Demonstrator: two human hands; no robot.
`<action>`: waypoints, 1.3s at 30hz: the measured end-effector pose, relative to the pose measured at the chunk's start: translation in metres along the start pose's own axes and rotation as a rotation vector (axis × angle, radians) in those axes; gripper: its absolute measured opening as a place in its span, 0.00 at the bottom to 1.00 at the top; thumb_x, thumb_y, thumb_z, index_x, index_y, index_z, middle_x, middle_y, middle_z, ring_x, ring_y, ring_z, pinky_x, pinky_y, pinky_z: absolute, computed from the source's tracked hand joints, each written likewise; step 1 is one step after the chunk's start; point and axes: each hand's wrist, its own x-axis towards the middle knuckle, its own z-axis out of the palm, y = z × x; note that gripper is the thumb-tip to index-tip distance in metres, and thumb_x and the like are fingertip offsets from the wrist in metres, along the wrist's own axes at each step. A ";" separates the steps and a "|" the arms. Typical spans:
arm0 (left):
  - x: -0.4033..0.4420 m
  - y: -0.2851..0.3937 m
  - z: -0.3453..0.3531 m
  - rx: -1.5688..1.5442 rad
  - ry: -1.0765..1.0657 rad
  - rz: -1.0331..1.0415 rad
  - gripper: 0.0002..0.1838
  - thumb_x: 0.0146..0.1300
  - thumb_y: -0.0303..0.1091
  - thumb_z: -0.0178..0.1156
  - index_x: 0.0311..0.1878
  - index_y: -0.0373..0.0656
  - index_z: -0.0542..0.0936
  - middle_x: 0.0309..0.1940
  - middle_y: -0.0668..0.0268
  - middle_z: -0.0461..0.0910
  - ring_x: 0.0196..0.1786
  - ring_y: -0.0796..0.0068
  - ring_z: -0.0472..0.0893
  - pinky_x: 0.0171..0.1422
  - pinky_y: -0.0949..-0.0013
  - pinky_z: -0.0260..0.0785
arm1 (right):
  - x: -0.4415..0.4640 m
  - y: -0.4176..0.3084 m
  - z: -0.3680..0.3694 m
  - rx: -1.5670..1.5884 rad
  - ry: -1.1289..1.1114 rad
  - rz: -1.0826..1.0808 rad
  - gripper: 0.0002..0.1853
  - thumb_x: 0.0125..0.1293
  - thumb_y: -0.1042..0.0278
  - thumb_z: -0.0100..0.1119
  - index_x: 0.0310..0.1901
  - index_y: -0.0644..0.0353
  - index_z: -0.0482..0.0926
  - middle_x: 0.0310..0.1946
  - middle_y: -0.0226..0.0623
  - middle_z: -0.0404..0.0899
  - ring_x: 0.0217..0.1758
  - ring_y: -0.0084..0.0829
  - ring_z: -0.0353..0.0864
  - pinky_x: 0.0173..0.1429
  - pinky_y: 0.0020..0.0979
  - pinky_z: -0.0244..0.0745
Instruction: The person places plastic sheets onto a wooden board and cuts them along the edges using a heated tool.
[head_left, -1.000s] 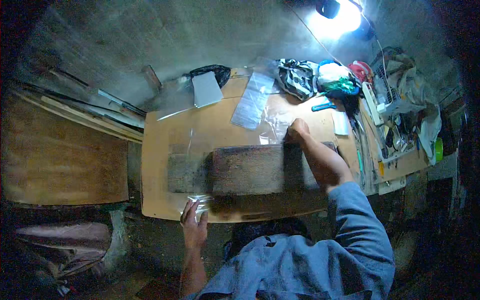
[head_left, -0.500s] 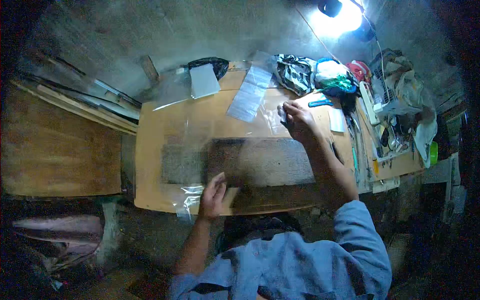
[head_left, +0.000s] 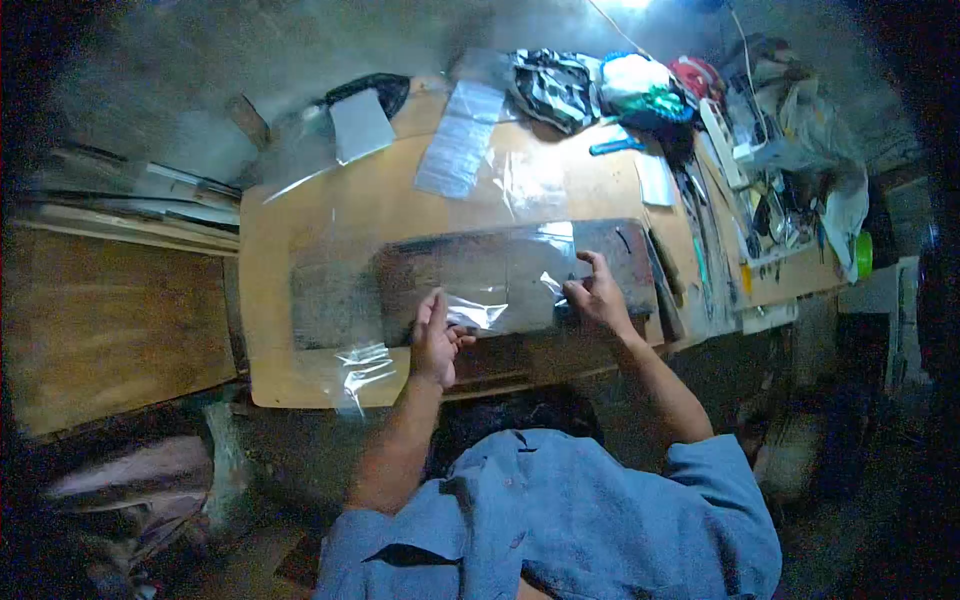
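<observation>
A clear plastic sheet [head_left: 520, 285], with bright glare on its folds, lies over a dark, worn wooden board [head_left: 410, 265] on the table. My left hand [head_left: 436, 342] is at the sheet's left front edge, its fingers stretched out and apart. Over the right part of the sheet is my right hand [head_left: 600, 298], its index finger raised and bent. The other fingers of that hand are curled in, and a small dark thing shows by their tips, too blurred to name. More clear plastic [head_left: 365, 370] hangs over the front table edge.
At the back of the table [head_left: 270, 300] lie a white pad [head_left: 361, 128], a strip of translucent plastic [head_left: 460, 140], a striped bag [head_left: 553, 90] and a blue cutter [head_left: 616, 146]. Tools and a white power strip [head_left: 722, 145] crowd the right side. Planks [head_left: 130, 228] lie at left.
My right hand has come down from the back of the table to the board. A clear sheet now shows between my hands. My left hand is nearer the board, and the view has shifted.
</observation>
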 end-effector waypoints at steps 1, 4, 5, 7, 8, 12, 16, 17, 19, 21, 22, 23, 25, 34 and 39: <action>0.000 0.000 0.001 0.006 0.006 -0.019 0.27 0.70 0.48 0.55 0.65 0.45 0.61 0.38 0.60 0.78 0.34 0.73 0.82 0.29 0.76 0.73 | 0.001 0.002 -0.002 -0.047 -0.026 0.012 0.28 0.62 0.70 0.62 0.62 0.60 0.64 0.28 0.38 0.79 0.29 0.26 0.78 0.34 0.28 0.73; 0.000 -0.002 0.003 0.297 0.062 0.032 0.29 0.63 0.24 0.60 0.65 0.36 0.60 0.35 0.60 0.81 0.32 0.73 0.83 0.27 0.77 0.72 | 0.002 0.003 -0.009 -0.080 -0.053 0.021 0.30 0.61 0.68 0.64 0.63 0.57 0.63 0.30 0.45 0.81 0.33 0.38 0.82 0.38 0.36 0.75; 0.000 -0.004 0.001 0.302 0.068 0.018 0.29 0.63 0.24 0.60 0.65 0.36 0.60 0.35 0.60 0.81 0.32 0.73 0.83 0.27 0.77 0.72 | 0.004 0.005 -0.009 -0.119 -0.034 -0.006 0.31 0.60 0.66 0.65 0.63 0.54 0.62 0.30 0.49 0.82 0.35 0.47 0.84 0.40 0.41 0.76; 0.001 -0.004 -0.001 0.507 0.044 0.110 0.29 0.62 0.26 0.62 0.63 0.38 0.61 0.35 0.59 0.81 0.33 0.72 0.83 0.24 0.77 0.71 | 0.008 0.011 -0.009 -0.088 0.007 -0.083 0.30 0.61 0.66 0.65 0.63 0.54 0.63 0.29 0.49 0.82 0.32 0.49 0.83 0.37 0.41 0.76; 0.002 -0.005 -0.001 0.571 0.083 0.104 0.29 0.61 0.23 0.61 0.63 0.35 0.61 0.33 0.60 0.81 0.31 0.74 0.83 0.22 0.80 0.69 | 0.007 0.012 -0.011 -0.106 0.014 -0.044 0.30 0.61 0.66 0.65 0.62 0.54 0.63 0.29 0.50 0.81 0.31 0.50 0.83 0.36 0.41 0.76; 0.003 -0.008 0.006 0.603 0.092 0.129 0.30 0.61 0.24 0.62 0.64 0.38 0.61 0.32 0.63 0.80 0.28 0.77 0.81 0.22 0.79 0.69 | 0.011 0.009 -0.009 -0.196 0.108 -0.088 0.30 0.61 0.68 0.65 0.62 0.54 0.62 0.27 0.52 0.80 0.30 0.55 0.81 0.35 0.46 0.75; -0.005 -0.007 0.009 0.729 0.057 0.148 0.33 0.60 0.24 0.63 0.67 0.41 0.60 0.30 0.66 0.80 0.28 0.77 0.80 0.26 0.76 0.70 | 0.008 0.002 -0.014 -0.265 0.148 -0.083 0.30 0.61 0.69 0.64 0.63 0.53 0.62 0.28 0.52 0.80 0.33 0.58 0.80 0.38 0.49 0.75; -0.007 -0.008 0.010 0.730 0.060 0.135 0.33 0.60 0.24 0.63 0.67 0.41 0.60 0.30 0.66 0.80 0.28 0.77 0.80 0.26 0.76 0.70 | 0.008 0.005 -0.015 -0.243 0.140 -0.061 0.30 0.61 0.70 0.64 0.64 0.53 0.62 0.29 0.52 0.80 0.34 0.58 0.81 0.39 0.49 0.75; -0.012 -0.003 0.016 0.847 0.095 0.194 0.34 0.57 0.24 0.65 0.66 0.36 0.62 0.26 0.64 0.81 0.28 0.76 0.80 0.38 0.71 0.72 | 0.004 0.006 -0.017 -0.228 0.135 -0.050 0.31 0.60 0.69 0.65 0.64 0.53 0.62 0.33 0.52 0.80 0.36 0.55 0.81 0.41 0.47 0.75; -0.014 -0.005 0.014 0.974 0.111 0.237 0.35 0.56 0.26 0.67 0.66 0.37 0.63 0.25 0.63 0.81 0.28 0.75 0.80 0.37 0.70 0.72 | -0.001 0.002 -0.019 -0.232 0.178 -0.034 0.31 0.60 0.70 0.65 0.64 0.53 0.63 0.40 0.51 0.79 0.43 0.49 0.81 0.46 0.43 0.76; -0.016 -0.005 0.015 1.101 0.126 0.286 0.35 0.55 0.28 0.68 0.65 0.38 0.64 0.25 0.63 0.81 0.28 0.73 0.80 0.37 0.68 0.72 | -0.005 0.000 -0.020 -0.232 0.173 -0.026 0.31 0.60 0.70 0.65 0.64 0.53 0.63 0.40 0.51 0.79 0.43 0.49 0.81 0.46 0.43 0.76; -0.019 -0.005 0.016 1.103 0.126 0.279 0.35 0.55 0.28 0.68 0.65 0.38 0.64 0.25 0.63 0.81 0.28 0.73 0.80 0.37 0.68 0.72 | -0.008 -0.002 -0.020 -0.293 0.237 -0.125 0.30 0.59 0.72 0.65 0.63 0.54 0.66 0.43 0.49 0.79 0.43 0.46 0.80 0.47 0.40 0.75; -0.030 -0.004 0.025 1.111 0.205 0.249 0.35 0.53 0.29 0.70 0.65 0.43 0.67 0.36 0.59 0.81 0.37 0.68 0.81 0.43 0.63 0.72 | -0.019 0.001 -0.021 -0.354 0.304 -0.226 0.29 0.59 0.74 0.65 0.62 0.54 0.68 0.45 0.46 0.78 0.44 0.42 0.80 0.49 0.37 0.75; -0.057 -0.027 0.017 1.841 -0.049 0.639 0.40 0.60 0.48 0.63 0.74 0.51 0.60 0.74 0.52 0.51 0.76 0.46 0.47 0.75 0.38 0.36 | -0.073 0.018 -0.011 -0.683 0.026 -0.506 0.26 0.58 0.65 0.63 0.61 0.46 0.75 0.59 0.41 0.73 0.67 0.44 0.67 0.69 0.46 0.58; -0.062 -0.040 0.013 1.898 -0.136 0.511 0.45 0.61 0.49 0.61 0.76 0.51 0.51 0.77 0.52 0.45 0.79 0.48 0.42 0.75 0.37 0.25 | -0.072 0.025 -0.015 -0.797 0.080 -0.461 0.22 0.64 0.60 0.54 0.61 0.41 0.75 0.63 0.35 0.72 0.69 0.39 0.67 0.72 0.46 0.55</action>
